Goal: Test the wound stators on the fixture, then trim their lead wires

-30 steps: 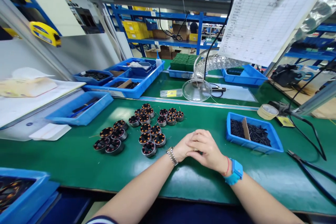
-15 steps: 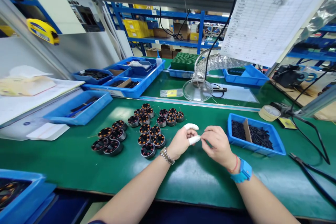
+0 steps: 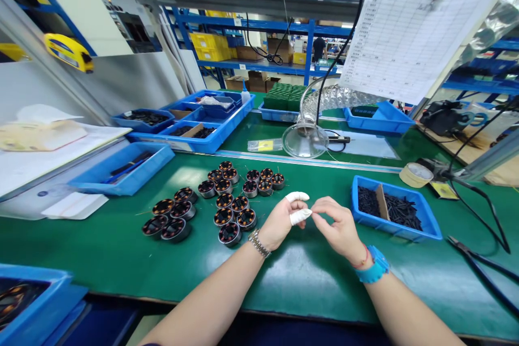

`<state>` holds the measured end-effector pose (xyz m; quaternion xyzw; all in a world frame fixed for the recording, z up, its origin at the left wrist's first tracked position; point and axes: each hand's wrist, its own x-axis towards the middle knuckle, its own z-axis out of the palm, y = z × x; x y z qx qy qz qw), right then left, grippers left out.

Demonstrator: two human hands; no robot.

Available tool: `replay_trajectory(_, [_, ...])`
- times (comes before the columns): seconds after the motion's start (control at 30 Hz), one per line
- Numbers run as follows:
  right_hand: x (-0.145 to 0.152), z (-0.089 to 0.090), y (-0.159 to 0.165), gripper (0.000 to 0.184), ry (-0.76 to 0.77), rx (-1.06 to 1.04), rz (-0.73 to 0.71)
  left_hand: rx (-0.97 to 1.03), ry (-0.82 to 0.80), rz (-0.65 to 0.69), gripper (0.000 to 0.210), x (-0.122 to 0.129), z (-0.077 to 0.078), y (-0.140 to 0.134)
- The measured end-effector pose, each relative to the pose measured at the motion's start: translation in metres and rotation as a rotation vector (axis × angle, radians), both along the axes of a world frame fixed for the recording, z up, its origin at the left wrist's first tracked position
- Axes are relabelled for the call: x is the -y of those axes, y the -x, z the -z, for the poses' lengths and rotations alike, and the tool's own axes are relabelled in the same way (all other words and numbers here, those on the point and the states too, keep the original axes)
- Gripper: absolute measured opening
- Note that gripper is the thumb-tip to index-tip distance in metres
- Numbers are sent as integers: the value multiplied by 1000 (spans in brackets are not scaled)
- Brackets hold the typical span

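Observation:
My left hand is held over the green bench top, thumb and forefinger spread apart, the other fingers loosely curled; no object shows in it. White finger cots, or wraps, cover its thumb and forefinger. With thumb and forefinger pinched together, my right hand grips the tip of the lower white cot. Left of my hands stand several wire-wound motor stators in clusters, thin wire ends sticking out of some. Beyond my right hand sits a divided blue bin of short black tubes.
Pliers lie at the right edge. A funnel-shaped extractor hood hangs over the bench's back. Blue trays line the left, and a paper sheet hangs upper right. A tape roll lies behind the bin.
My right hand's fingers have shifted slightly at the tip of the white cot and look more extended. My left hand has hardly moved.

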<state>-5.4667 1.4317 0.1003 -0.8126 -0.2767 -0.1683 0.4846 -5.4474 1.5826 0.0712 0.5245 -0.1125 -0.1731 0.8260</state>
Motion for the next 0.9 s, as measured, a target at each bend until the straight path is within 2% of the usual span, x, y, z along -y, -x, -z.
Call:
replay_trajectory(0.13, [-4, 0, 2, 11, -32, -144, 31, -29, 59, 4, 38, 3, 3, 2])
replay_trajectory(0.3, [-12, 1, 5, 19, -24, -288, -43, -47, 27, -57, 39, 6, 6, 4])
replay_trajectory(0.77, [-20, 9, 5, 18, -299, -553, -21, -96, 20, -123, 44, 15, 4, 8])
replay_trajectory(0.9, [-20, 12, 4, 16, -304, -554, -1, -95, 33, -136, 44, 18, 3, 9])
